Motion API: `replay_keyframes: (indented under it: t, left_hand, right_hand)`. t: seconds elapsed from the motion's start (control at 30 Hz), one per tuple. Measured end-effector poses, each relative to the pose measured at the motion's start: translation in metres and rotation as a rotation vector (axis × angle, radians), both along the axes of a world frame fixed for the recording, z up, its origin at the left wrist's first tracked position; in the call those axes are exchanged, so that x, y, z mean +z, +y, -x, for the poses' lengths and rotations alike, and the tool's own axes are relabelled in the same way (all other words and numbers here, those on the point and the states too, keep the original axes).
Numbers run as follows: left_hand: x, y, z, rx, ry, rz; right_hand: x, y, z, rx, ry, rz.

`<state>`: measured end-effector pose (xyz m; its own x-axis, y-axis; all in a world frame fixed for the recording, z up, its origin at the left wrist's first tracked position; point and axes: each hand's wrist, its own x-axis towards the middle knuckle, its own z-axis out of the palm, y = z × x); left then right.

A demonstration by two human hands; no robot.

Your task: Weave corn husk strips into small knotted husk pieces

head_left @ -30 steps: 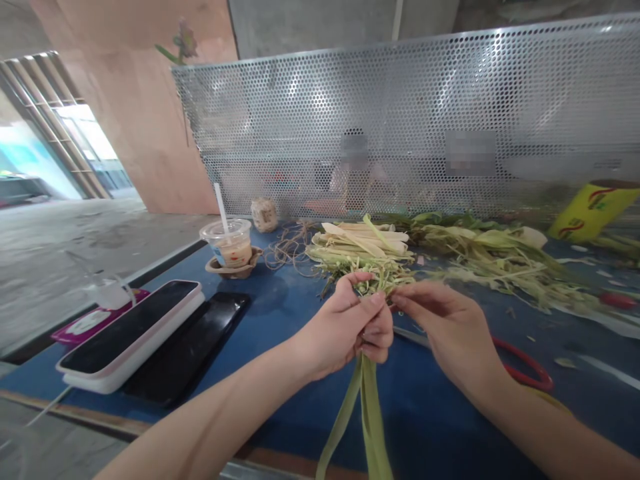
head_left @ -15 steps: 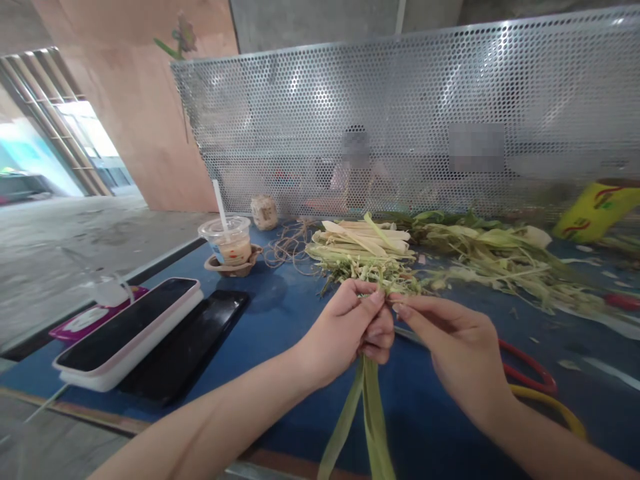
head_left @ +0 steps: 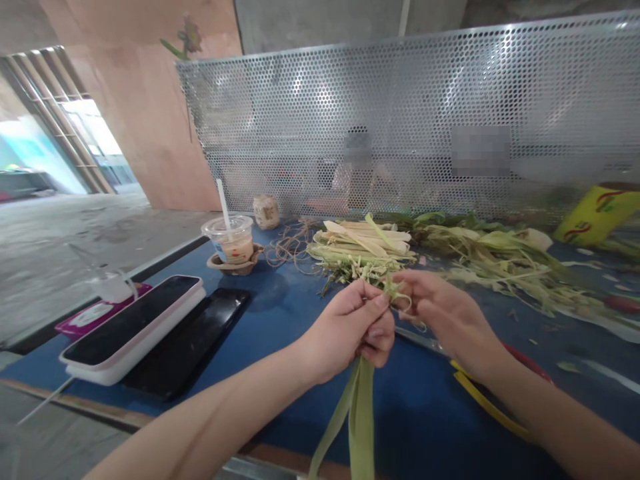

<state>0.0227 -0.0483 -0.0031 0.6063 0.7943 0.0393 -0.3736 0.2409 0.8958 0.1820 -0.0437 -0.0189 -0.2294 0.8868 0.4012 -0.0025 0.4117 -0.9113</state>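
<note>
Closed around green corn husk strips (head_left: 362,413) is my left hand (head_left: 361,321), in the middle of the view. The long strips hang below it past the table edge, and their frayed, curled ends (head_left: 395,293) stick out above its thumb. My right hand (head_left: 440,310) is just right of those ends, its fingers bent around a thin curled strand; whether they pinch it is unclear. Behind both hands lies a stack of pale husks (head_left: 365,239). Scissors with red and yellow handles (head_left: 493,407) lie partly under my right forearm.
Left on the blue table (head_left: 285,333) are a white-cased device (head_left: 135,323), a black phone (head_left: 200,340) and an iced drink (head_left: 231,243). Twine (head_left: 290,247) lies behind. More husks (head_left: 490,250) and a yellow roll (head_left: 597,213) are at right. Beyond the perforated metal screen (head_left: 300,100), a person is visible.
My right hand has shifted slightly up and right, its fingers looser. The frayed husk ends now show between the hands. The hanging strips have swung left.
</note>
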Motion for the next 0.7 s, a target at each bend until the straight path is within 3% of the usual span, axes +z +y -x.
replay_keyframes:
  t: [0.27, 0.53, 0.7]
  left_hand:
    - [0.001, -0.001, -0.001, -0.037, 0.048, -0.013]
    - [0.001, -0.001, -0.002, -0.101, 0.038, -0.074]
    - [0.002, -0.003, -0.002, -0.118, 0.028, -0.087]
  right_hand:
    - [0.013, -0.014, 0.018, -0.206, -0.116, 0.03]
    - [0.005, -0.011, 0.01, -0.122, 0.096, 0.165]
    - [0.001, -0.012, 0.01, -0.195, 0.063, 0.04]
